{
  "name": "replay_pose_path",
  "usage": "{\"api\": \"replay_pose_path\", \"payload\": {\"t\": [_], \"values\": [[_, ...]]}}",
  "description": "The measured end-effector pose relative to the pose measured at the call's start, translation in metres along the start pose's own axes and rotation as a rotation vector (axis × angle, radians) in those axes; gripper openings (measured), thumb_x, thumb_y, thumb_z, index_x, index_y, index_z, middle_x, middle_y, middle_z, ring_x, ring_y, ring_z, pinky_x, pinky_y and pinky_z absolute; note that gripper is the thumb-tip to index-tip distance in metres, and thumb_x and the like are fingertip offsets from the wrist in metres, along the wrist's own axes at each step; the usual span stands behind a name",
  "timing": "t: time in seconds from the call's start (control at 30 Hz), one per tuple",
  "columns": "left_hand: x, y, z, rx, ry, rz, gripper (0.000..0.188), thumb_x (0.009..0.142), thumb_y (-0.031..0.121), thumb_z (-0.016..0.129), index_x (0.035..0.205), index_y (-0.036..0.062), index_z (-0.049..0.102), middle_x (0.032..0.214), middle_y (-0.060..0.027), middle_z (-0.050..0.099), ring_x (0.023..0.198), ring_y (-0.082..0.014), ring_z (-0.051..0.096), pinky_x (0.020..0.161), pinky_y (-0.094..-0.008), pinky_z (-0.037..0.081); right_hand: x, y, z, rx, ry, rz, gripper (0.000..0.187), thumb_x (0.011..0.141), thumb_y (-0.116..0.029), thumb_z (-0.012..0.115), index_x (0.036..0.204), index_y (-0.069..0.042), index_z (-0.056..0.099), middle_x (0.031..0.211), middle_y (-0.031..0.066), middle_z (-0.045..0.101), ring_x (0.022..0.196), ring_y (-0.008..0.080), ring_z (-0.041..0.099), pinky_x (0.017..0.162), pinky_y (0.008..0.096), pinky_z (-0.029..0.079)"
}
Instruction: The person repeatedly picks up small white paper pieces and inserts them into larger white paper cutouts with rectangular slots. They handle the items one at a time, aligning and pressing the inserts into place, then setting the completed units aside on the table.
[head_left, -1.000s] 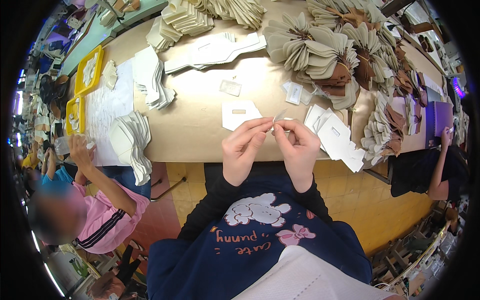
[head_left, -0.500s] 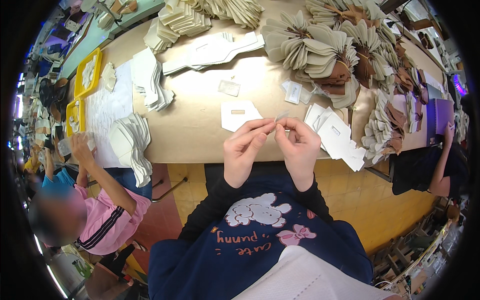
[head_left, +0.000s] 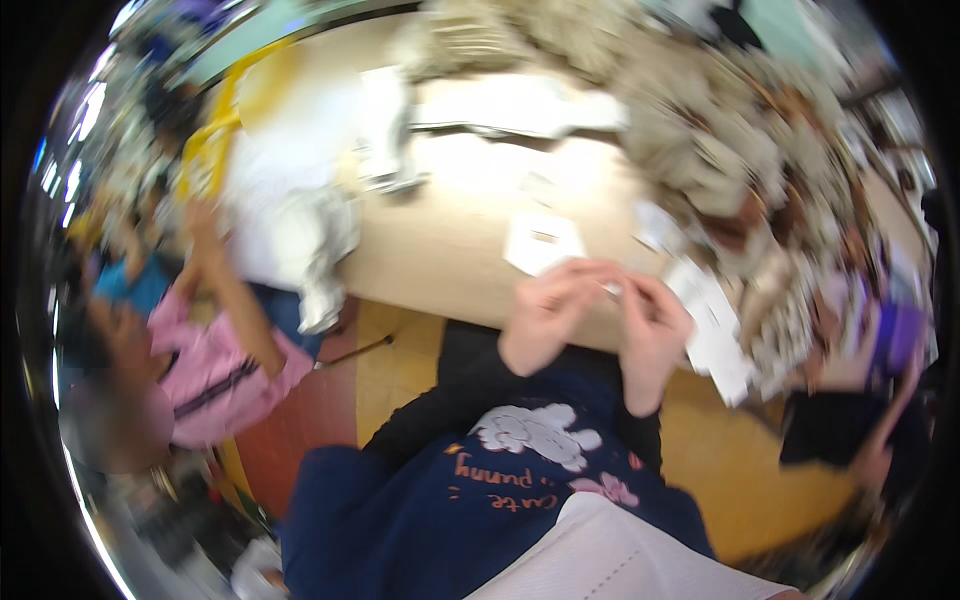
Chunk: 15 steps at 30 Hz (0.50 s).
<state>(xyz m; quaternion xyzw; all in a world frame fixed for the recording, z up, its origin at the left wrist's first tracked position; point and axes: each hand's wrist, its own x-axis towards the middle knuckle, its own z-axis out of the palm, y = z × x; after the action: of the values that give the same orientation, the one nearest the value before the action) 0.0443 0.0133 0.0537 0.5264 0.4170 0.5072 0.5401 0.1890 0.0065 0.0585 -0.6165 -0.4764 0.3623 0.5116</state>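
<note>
My left hand (head_left: 545, 318) and my right hand (head_left: 652, 335) meet fingertip to fingertip near the table's front edge. Both are closed in a pinch on a small whitish piece (head_left: 612, 289), mostly hidden by the fingers and blurred. Just beyond my left fingers lies a white flat cut piece (head_left: 525, 250) with a rectangular slot. Farther back is a small pale rectangular plate (head_left: 540, 188). Beside my right hand, overlapping white cut pieces (head_left: 715, 325) reach the table's edge.
Bundles of beige and brown pieces (head_left: 700, 130) crowd the right and far sides of the brown-covered table (head_left: 440, 250). White stacks (head_left: 310, 245) lie at left, near yellow trays (head_left: 205, 160). A person in a pink top (head_left: 235, 385) sits at left; another person's arm (head_left: 890, 420) shows at right.
The whole view has swung, so the table and things appear shifted right and it is blurred. My hands stay pinched together; the small piece between them shows less than before.
</note>
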Motion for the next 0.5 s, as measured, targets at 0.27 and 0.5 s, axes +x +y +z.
{"api": "replay_pose_path", "payload": {"t": [0.27,0.5], "values": [[0.006,-0.006,0.012,-0.051,0.064,0.063,0.023,0.099,0.016,0.065,0.110,-0.0034,0.071,0.106,-0.0127,0.071,0.098,-0.0212,0.069,0.087,-0.0312,0.055,0.014,0.003,0.001,-0.057,0.028,0.030,0.015,0.097,-0.003,0.064,0.103,0.011,0.067,0.089,0.0086,0.068,0.078,0.0137,0.061,0.070,0.0268,0.051],[0.014,0.001,0.002,-0.180,0.077,0.018,0.017,0.091,0.010,0.074,0.104,-0.0005,0.069,0.093,-0.0071,0.072,0.085,-0.0112,0.069,0.079,-0.0262,0.056,0.027,-0.006,0.000,0.024,-0.141,-0.089,0.014,0.097,-0.003,0.062,0.099,0.011,0.065,0.088,0.0086,0.066,0.078,0.0146,0.060,0.071,0.0273,0.050]]}}
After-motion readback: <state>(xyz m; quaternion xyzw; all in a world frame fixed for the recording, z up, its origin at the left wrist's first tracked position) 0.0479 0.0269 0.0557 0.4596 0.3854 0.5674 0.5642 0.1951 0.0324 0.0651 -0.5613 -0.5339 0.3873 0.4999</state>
